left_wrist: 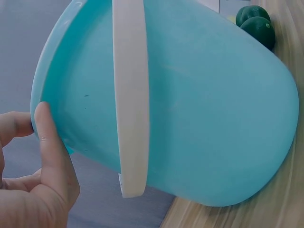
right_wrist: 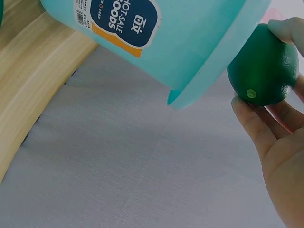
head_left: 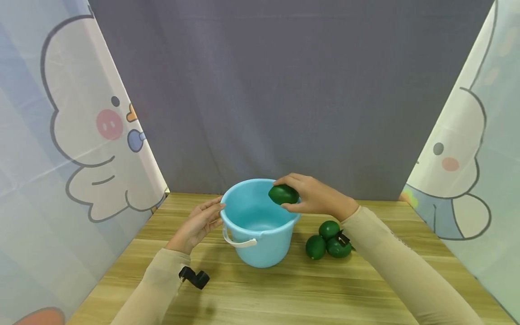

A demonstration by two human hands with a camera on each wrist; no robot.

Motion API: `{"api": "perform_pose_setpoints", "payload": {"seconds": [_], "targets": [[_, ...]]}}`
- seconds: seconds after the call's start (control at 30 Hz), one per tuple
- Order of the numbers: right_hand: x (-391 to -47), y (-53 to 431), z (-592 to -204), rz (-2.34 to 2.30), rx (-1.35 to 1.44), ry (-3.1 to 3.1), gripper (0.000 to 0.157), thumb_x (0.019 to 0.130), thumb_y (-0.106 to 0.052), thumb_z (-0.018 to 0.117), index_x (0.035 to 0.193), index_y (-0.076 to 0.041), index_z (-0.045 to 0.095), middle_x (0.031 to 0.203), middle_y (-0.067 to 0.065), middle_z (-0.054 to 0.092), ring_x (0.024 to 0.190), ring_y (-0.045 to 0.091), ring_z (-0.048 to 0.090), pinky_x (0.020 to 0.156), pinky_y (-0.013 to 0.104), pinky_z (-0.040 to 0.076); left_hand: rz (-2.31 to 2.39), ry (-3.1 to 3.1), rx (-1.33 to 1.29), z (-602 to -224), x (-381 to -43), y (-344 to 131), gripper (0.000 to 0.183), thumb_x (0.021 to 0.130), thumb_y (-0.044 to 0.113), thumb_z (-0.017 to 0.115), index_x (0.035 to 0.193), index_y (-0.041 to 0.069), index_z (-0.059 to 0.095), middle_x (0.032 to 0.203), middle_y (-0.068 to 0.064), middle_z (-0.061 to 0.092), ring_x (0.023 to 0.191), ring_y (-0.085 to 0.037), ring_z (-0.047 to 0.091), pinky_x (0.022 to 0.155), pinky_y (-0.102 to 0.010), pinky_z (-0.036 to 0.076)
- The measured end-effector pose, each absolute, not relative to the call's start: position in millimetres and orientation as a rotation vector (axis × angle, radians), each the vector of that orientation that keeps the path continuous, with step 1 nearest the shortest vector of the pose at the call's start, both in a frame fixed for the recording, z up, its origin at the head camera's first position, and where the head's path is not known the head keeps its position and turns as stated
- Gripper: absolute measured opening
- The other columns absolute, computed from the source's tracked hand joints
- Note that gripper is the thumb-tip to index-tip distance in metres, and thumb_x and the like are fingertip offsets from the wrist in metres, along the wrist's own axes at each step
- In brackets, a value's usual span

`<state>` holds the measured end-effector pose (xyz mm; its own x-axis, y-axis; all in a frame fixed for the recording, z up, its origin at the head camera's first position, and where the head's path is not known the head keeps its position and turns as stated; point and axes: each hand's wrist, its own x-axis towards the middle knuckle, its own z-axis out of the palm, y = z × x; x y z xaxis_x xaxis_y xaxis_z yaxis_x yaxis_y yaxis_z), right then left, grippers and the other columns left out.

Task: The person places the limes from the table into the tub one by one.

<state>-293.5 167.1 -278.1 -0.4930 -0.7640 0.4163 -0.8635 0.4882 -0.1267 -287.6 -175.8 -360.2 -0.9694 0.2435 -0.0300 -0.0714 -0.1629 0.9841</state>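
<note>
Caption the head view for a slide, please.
Right grip holds a green fruit above the blue bucket; left grip touches its rim.

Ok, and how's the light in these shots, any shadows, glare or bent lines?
Head view: soft shadows on the wooden table beside the blue bucket; left wrist view: fairly even light, no strong glare on the bucket's side; right wrist view: small glints on the green fruit in the right hand, the table edge looks bowed, the label's large letters are readable.
</note>
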Motion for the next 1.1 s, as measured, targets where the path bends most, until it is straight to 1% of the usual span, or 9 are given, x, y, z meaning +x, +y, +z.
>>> {"api": "perform_pose_setpoints", "payload": {"seconds": [0.13,0.3,0.57,0.87,1.1], "targets": [[-293.3,167.6,-278.2,0.461,1.389,-2.414,0.053,0.090,-0.025,0.076,0.136,-0.006,0.058,0.128,0.006,0.061,0.104,0.014,0.059,0.080,0.029,0.057,2.255,1.877,0.195,-361.3,-288.0,-174.5,0.056,0.102,0.018,0.061,0.151,0.001,0.040,0.129,-0.010,0.055,0.090,-0.008,0.063,0.077,-0.016,0.057],[-294.4,167.9,-280.1,0.468,1.398,-2.414,0.052,0.089,-0.024,0.076,0.135,-0.007,0.058,0.127,0.006,0.061,0.102,0.014,0.059,0.079,0.029,0.057,2.274,1.849,0.192,-363.0,-288.6,-174.3,0.055,0.102,0.017,0.058,0.152,0.002,0.040,0.131,-0.008,0.053,0.088,-0.006,0.063,0.077,-0.016,0.057],[-295.8,167.6,-279.8,0.449,1.358,-2.444,0.052,0.090,-0.029,0.075,0.135,-0.010,0.060,0.128,0.004,0.061,0.110,0.017,0.060,0.088,0.034,0.057,2.268,1.843,0.211,-362.3,-288.9,-175.0,0.054,0.102,0.013,0.057,0.152,0.001,0.040,0.130,-0.007,0.054,0.088,-0.006,0.063,0.076,-0.015,0.057],[-295.6,169.6,-280.6,0.445,1.339,-2.478,0.049,0.091,-0.031,0.074,0.134,-0.012,0.061,0.131,0.004,0.061,0.117,0.019,0.058,0.093,0.036,0.056,2.260,1.844,0.198,-359.4,-288.7,-175.9,0.055,0.101,0.012,0.058,0.152,0.002,0.039,0.131,-0.010,0.054,0.089,-0.007,0.064,0.077,-0.016,0.057],[-296.0,174.0,-284.0,0.440,1.323,-2.489,0.048,0.091,-0.031,0.073,0.133,-0.012,0.061,0.130,0.004,0.062,0.114,0.018,0.059,0.090,0.036,0.057,2.254,1.841,0.206,-359.9,-288.9,-177.0,0.056,0.101,0.012,0.058,0.153,0.002,0.038,0.136,-0.012,0.050,0.089,-0.007,0.063,0.077,-0.016,0.057]]}}
